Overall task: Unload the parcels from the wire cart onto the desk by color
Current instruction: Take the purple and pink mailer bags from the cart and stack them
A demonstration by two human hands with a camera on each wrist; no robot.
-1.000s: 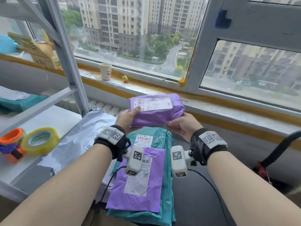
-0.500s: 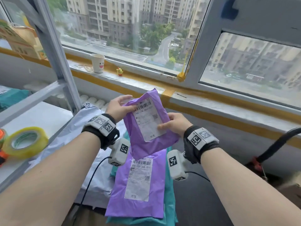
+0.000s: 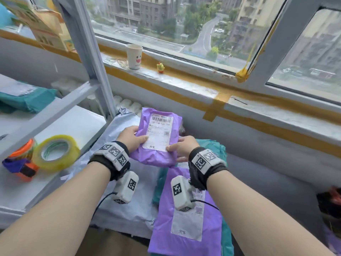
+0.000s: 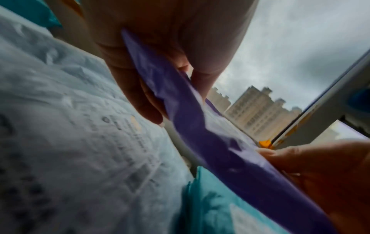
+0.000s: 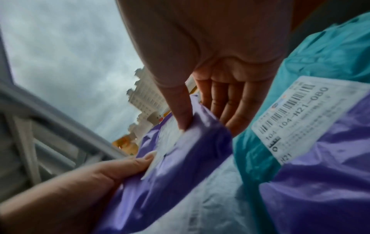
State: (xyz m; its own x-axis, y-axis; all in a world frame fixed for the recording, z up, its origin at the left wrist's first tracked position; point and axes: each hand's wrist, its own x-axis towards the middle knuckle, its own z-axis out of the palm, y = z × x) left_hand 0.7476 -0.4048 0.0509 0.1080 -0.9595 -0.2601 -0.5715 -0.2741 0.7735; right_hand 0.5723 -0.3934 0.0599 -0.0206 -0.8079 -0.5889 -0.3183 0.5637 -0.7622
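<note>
I hold a small purple parcel (image 3: 160, 154) with both hands, its white label facing up. My left hand (image 3: 137, 138) pinches its left edge, thumb on the label. My right hand (image 3: 177, 151) grips the lower right corner, thumb on top and fingers underneath. The parcel hangs over a grey-white parcel (image 3: 132, 204). In the left wrist view the purple parcel (image 4: 200, 126) shows edge-on between thumb and fingers. In the right wrist view my thumb presses the purple parcel (image 5: 180, 166). A second purple parcel (image 3: 186, 226) lies on teal parcels (image 3: 224, 235) below.
A white shelf surface (image 3: 77, 124) on the left carries a yellow tape roll (image 3: 55, 152), an orange tape dispenser (image 3: 22, 161) and a teal parcel (image 3: 31, 100). A grey frame post (image 3: 88, 52) rises beside it. A paper cup (image 3: 134, 56) and a toy chick (image 3: 160, 67) stand on the windowsill.
The held purple parcel has been turned from lying crosswise to label-up lengthwise, and both hands have carried it left and down, over the grey-white parcel.
</note>
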